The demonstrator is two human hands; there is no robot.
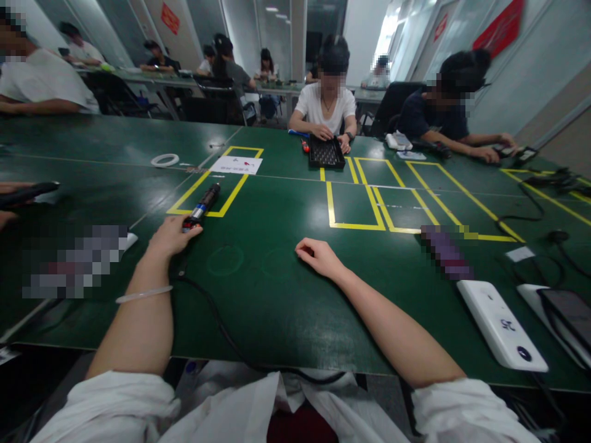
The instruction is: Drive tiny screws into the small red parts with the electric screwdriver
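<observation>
My left hand is closed around the near end of a corded electric screwdriver, a slim cylinder in black and silver with a blue band. The tool lies tilted at the near edge of a yellow-taped rectangle, pointing away from me. From below that hand a black cord runs toward the table's front edge. My right hand rests on the green table with its fingers curled in and nothing visible in them. Faint chalk-like circles lie between the hands.
A paper sheet and a white ring lie farther off. Across the table a person handles a black tray of small parts. To my right are a white power bank, a purple phone and cables. Another phone sits left.
</observation>
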